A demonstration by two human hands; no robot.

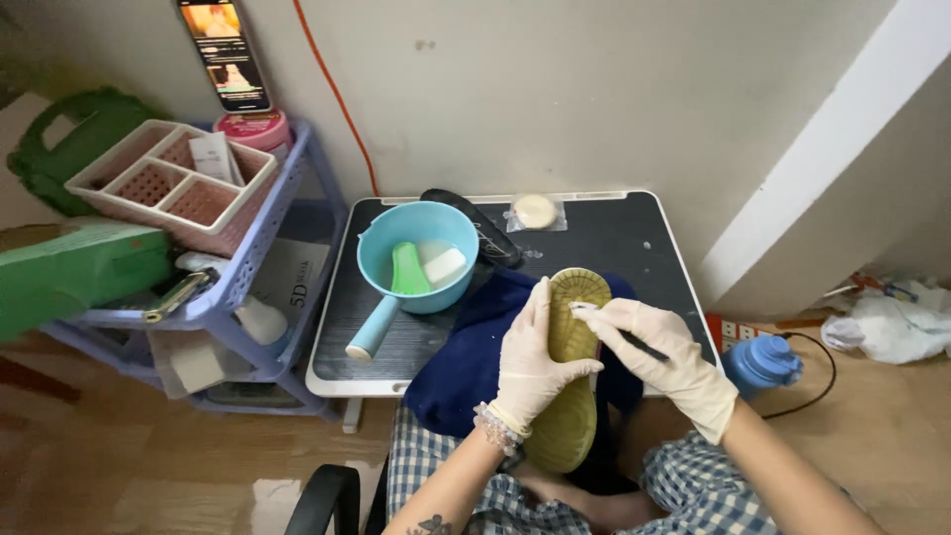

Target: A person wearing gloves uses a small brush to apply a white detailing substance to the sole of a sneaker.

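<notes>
My left hand (532,359), in a cream glove with a bead bracelet at the wrist, grips an upturned shoe by its middle, so the olive-yellow sole (575,297) faces up. My right hand (662,349), also gloved, holds a thin dark-handled tool (634,342) with its light tip touching the sole near the toe. The shoe rests over a dark blue cloth (466,367) on my lap and the small black table (634,248).
A light blue basin (391,248) with water, a green brush and a white block sits on the table, beside a dark insole (475,223) and a wrapped round bar (535,211). A blue shelf rack (297,198) stands left; a blue bottle (761,362) right.
</notes>
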